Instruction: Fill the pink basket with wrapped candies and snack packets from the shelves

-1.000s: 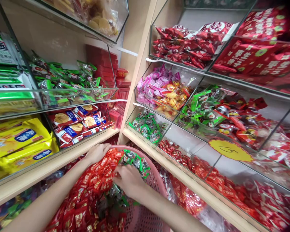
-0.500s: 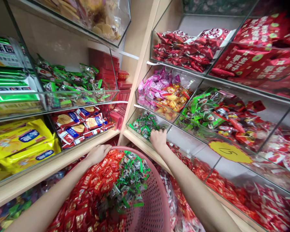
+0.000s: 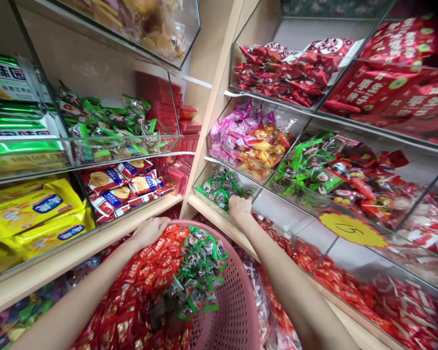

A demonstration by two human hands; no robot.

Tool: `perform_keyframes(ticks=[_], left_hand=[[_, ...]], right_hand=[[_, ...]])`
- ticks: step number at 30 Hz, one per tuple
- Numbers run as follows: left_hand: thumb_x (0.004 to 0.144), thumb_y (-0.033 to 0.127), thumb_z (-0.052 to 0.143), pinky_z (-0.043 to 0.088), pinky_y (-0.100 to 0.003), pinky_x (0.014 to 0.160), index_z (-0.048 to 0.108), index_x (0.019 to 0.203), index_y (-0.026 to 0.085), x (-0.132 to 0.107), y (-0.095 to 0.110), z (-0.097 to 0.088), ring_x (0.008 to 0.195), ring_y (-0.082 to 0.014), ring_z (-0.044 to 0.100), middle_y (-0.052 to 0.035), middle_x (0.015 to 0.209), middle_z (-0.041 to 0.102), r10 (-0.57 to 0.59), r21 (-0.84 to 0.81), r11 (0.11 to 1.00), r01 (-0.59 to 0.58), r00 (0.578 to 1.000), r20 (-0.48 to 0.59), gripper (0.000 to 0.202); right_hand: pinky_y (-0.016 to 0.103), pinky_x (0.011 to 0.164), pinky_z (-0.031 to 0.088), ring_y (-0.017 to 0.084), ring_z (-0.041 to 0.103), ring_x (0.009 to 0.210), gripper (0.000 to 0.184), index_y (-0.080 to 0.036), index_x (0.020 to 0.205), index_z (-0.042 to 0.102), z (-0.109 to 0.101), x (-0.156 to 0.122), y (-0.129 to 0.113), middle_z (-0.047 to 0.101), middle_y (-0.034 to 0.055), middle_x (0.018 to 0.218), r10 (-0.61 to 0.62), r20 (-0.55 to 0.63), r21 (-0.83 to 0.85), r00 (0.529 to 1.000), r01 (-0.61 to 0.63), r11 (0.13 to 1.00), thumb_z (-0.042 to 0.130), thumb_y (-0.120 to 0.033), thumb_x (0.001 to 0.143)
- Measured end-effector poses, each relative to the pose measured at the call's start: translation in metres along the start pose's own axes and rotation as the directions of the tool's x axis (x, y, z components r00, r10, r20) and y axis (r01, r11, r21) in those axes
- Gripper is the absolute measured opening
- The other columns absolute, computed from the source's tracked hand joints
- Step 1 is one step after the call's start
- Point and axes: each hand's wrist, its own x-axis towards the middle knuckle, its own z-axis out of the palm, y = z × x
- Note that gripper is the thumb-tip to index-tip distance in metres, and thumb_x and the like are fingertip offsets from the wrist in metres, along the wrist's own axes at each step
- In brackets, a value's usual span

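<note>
Two pale wooden shelving units meet at an angle behind a pale wooden upright post (image 3: 209,121), their lower edges finished with a plain wooden left rail (image 3: 40,273) and a matching right rail (image 3: 217,222). Clear, dark-edged panels divide the shelves into compartments, with a smooth beige back panel (image 3: 95,63) on the left and a whitish back panel (image 3: 306,31) at upper right. A scalloped yellow card tag (image 3: 353,228) fronts the right unit, and pale light glints softly off the clear surfaces.
</note>
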Motion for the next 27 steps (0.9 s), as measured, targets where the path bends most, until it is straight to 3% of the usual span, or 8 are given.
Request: perform_keyframes(ticks=[7,12,17,21,27], left_hand=[[0.086,0.049,0.018,0.042,-0.030,0.082,0.060,0.104,0.028,0.000,-0.001,0.001,0.096,-0.0223,0.060,-0.0031,0.105,0.067,-0.008,0.005,1.000,0.008,1.000,0.005,0.050],[0.086,0.050,0.015,0.042,-0.032,0.081,0.061,0.102,0.028,0.001,-0.002,0.001,0.093,-0.0239,0.062,-0.0049,0.100,0.068,-0.004,0.025,1.000,0.003,1.000,0.009,0.053],[0.086,0.050,0.016,0.042,-0.032,0.082,0.061,0.102,0.026,0.001,-0.001,0.002,0.093,-0.0238,0.061,-0.0055,0.101,0.067,0.001,0.032,0.999,-0.002,1.000,0.011,0.053],[0.087,0.049,0.014,0.043,-0.032,0.080,0.060,0.102,0.028,0.001,-0.001,0.002,0.093,-0.0238,0.061,-0.0039,0.103,0.067,0.025,0.022,0.999,-0.025,1.000,0.007,0.053],[0.087,0.048,0.013,0.043,-0.034,0.078,0.060,0.100,0.027,0.001,-0.001,0.003,0.091,-0.0246,0.062,-0.0049,0.100,0.068,0.038,0.037,0.999,-0.038,0.999,0.002,0.053]], right_hand=[[0.049,0.089,0.020,0.028,0.054,0.098,0.033,-0.011,0.106,0.050,0.000,-0.015,0.001,0.065,0.0177,0.093,-0.016,-0.236,-0.027,0.972,0.010,1.000,0.029,-0.004,0.083],[0.045,0.089,0.021,0.027,0.050,0.095,0.026,-0.014,0.100,0.049,-0.018,-0.041,0.009,0.063,0.0157,0.094,-0.075,-0.383,-0.049,0.921,0.061,0.997,0.030,-0.007,0.083],[0.039,0.086,0.026,0.025,0.047,0.090,0.016,-0.018,0.099,0.046,-0.034,-0.087,0.013,0.061,0.0106,0.091,-0.205,-0.476,0.025,0.855,0.246,0.969,0.043,-0.020,0.083],[0.035,0.083,0.030,0.022,0.046,0.089,0.012,-0.021,0.094,0.046,-0.017,-0.121,0.001,0.060,0.0054,0.091,-0.334,-0.477,0.152,0.813,0.451,0.880,0.048,-0.025,0.083],[0.036,0.086,0.030,0.021,0.047,0.091,0.023,-0.022,0.104,0.046,0.019,-0.136,-0.017,0.058,0.0044,0.096,-0.459,-0.459,0.208,0.761,0.594,0.777,0.049,-0.019,0.081]])
